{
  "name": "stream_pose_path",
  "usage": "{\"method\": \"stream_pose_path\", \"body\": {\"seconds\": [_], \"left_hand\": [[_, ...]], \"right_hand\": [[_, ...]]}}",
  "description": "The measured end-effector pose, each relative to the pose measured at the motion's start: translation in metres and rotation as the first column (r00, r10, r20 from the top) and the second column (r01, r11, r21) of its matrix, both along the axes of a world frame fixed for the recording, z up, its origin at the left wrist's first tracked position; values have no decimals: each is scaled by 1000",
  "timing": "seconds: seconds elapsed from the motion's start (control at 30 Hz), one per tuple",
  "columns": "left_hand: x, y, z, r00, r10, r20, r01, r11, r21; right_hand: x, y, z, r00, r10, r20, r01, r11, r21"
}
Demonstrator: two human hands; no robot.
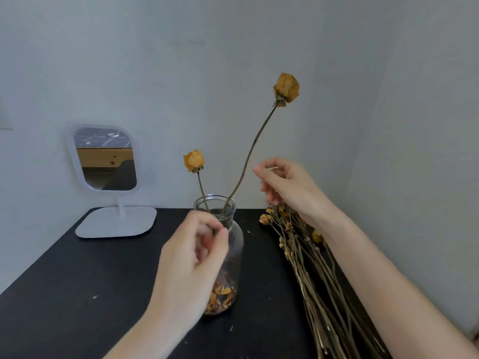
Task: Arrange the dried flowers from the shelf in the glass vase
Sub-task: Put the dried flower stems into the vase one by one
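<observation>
The glass vase point(234, 244) stands on the black table point(77, 294) with dried petals at its bottom. Two dried yellow roses stand in it: a short one point(194, 161) and a tall one point(286, 87) leaning right. My left hand point(191, 263) is in front of the vase, blurred. Its thumb and forefinger curl together at the vase's shoulder, and whether they pinch anything is unclear. My right hand point(290, 187) hovers just right of the tall stem, fingers loosely curled, holding nothing. A bundle of dried flowers point(311, 268) lies on the table to the right, partly under my right forearm.
A white standing mirror point(105, 159) with a flat base point(116, 221) stands at the table's back left. Walls close off the back and the right side. Small crumbs lie scattered on the table.
</observation>
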State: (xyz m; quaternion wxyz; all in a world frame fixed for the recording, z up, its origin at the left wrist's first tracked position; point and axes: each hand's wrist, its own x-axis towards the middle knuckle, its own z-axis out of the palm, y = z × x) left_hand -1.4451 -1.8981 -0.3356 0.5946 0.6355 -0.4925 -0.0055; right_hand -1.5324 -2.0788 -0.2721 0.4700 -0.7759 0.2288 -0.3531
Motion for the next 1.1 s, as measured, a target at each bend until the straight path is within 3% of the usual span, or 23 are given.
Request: {"method": "stream_pose_path", "body": {"seconds": [0.1,0.23,0.4,0.5,0.67,0.83,1.1], "left_hand": [[-38,-9,-14,982,-180,64,173,979,109],[-66,-56,-38,963,-265,42,244,932,267],[-67,-128,-83,985,-153,-79,171,821,544],[-61,-152,-101,986,-90,-141,160,749,643],[-58,-163,-106,956,-83,-281,261,678,687],[-57,-162,-104,958,-79,-275,257,655,710],[-55,-159,-99,932,-59,-359,290,714,637]], "right_hand": [[-30,-15,-18,994,-77,-75,80,996,34],[-79,-38,-60,926,-229,-300,236,972,-16],[-125,-52,-108,767,-266,-584,306,951,-32],[-131,-54,-122,734,-241,-635,279,959,-42],[-111,-56,-129,743,-216,-634,216,973,-79],[-87,-56,-130,676,-185,-713,197,978,-67],[-84,-55,-137,602,-213,-770,260,964,-64]]}}
